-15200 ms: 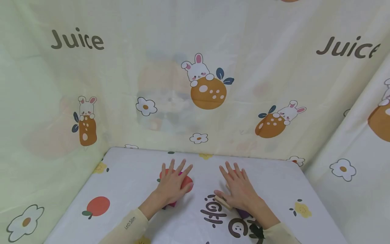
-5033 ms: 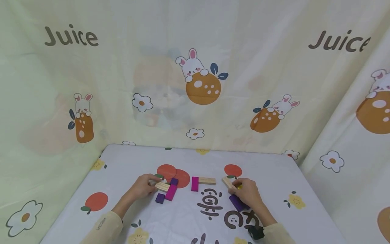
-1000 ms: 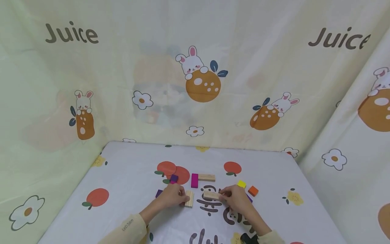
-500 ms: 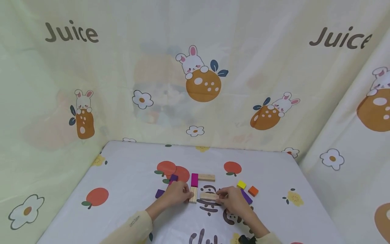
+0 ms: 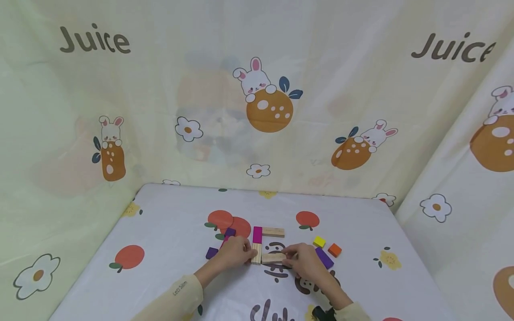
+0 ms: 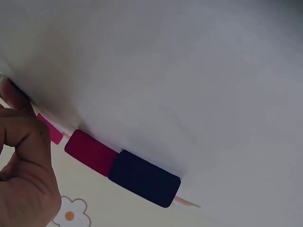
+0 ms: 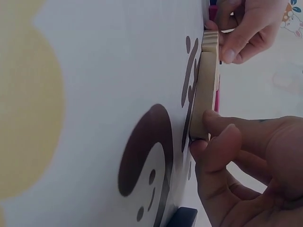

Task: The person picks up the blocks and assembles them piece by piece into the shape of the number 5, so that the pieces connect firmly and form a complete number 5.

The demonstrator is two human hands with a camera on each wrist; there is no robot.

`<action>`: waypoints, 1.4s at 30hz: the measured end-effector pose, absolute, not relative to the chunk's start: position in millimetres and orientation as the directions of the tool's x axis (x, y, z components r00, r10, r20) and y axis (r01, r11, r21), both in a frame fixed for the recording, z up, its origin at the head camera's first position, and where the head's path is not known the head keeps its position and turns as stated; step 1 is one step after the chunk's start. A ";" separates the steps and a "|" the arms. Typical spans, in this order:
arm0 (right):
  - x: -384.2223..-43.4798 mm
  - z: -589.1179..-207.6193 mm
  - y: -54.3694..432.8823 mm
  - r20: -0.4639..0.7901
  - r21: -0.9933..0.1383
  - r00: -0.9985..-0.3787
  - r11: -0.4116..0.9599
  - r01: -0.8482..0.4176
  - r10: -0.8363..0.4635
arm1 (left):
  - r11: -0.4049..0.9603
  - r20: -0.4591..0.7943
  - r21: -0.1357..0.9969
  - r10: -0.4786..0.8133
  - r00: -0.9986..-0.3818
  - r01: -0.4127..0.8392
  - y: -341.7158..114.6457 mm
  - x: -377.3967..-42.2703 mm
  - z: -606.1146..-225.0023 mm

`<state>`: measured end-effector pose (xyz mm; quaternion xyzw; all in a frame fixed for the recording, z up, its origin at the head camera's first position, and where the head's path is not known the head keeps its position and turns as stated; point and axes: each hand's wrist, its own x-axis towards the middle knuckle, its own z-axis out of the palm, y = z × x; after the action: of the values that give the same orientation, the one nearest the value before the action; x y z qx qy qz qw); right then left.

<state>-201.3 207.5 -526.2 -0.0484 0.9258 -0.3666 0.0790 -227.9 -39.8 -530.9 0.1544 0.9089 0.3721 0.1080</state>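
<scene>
Worktop: wht, fruit-printed. Ctr: magenta blk, far wood blk against its R side; middle wood blk end-to-end w/ magenta; near wood blk at that one's R side, contact unclear. L: near purple blk, far purple blk, 2nd magenta blk part-hidden. R: yellow blk, orange blk, R purple blk, grouped.

The central block was magenta, the plank touching its right tan. Around it, white cloth bore red fruit prints.
</scene>
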 end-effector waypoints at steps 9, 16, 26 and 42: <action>-202.8 -526.3 207.9 -0.118 -0.675 -0.983 0.738 -0.024 -0.139 | 0.709 -0.137 0.680 0.371 -0.918 0.186 -38.1 -221.0 -522.6; -204.9 -529.8 206.3 -0.125 -0.676 -0.983 0.737 -0.013 -0.132 | 0.711 -0.144 0.682 0.360 -0.922 0.171 -37.2 -221.3 -524.5; -206.7 -532.1 205.9 -0.105 -0.670 -0.988 0.742 -0.013 -0.111 | 0.714 -0.119 0.668 0.382 -0.916 0.211 -38.2 -222.2 -528.4; -201.2 -518.5 217.1 -0.047 -0.670 -0.998 0.742 -0.007 -0.051 | 0.721 -0.073 0.655 0.361 -0.930 0.228 -37.9 -222.5 -530.0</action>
<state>-201.2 217.1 -518.5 -0.0155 0.9329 -0.3585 0.0310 -222.5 -37.9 -530.0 0.1596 0.9224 0.3379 0.0980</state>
